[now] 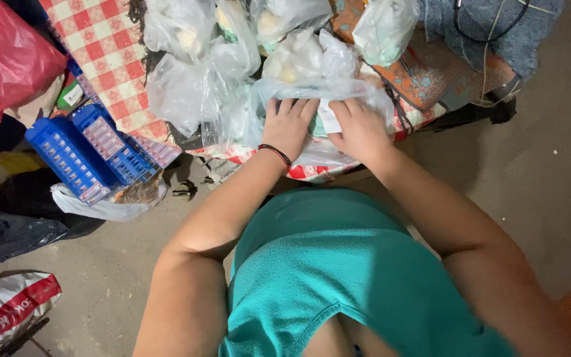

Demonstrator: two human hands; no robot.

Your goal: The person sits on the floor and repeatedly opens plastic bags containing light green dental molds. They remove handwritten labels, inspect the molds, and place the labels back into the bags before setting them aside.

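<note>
at the far left a red plastic bag (pixel 4 56) bulges near the frame's top corner, and below it, at the near left, a white sack with a red band (pixel 8 307) lies on the floor. right of these a stack of blue trays (pixel 77 155) holding small pale packets rests on a white bag, beside the edge of the red-and-white checked cloth (pixel 104 53) covering the worktop. further right a cluster of clear knotted bags (pixel 196 73) with pale contents sits on the cloth.

the left hand (pixel 290 125), with a dark band on its wrist, lies flat with fingers spread on a clear plastic bag (pixel 318 92) at the worktop's near edge; the right hand (pixel 359 129) presses the same bag just beside it, fingers bent over a white slip. neither is closed around anything. to do this well, i judge, keep both palms steady so the thin film does not tear or slide off the edge.

at the far right lies a grey-blue knitted cloth (pixel 497 30) with a thin cord.
</note>
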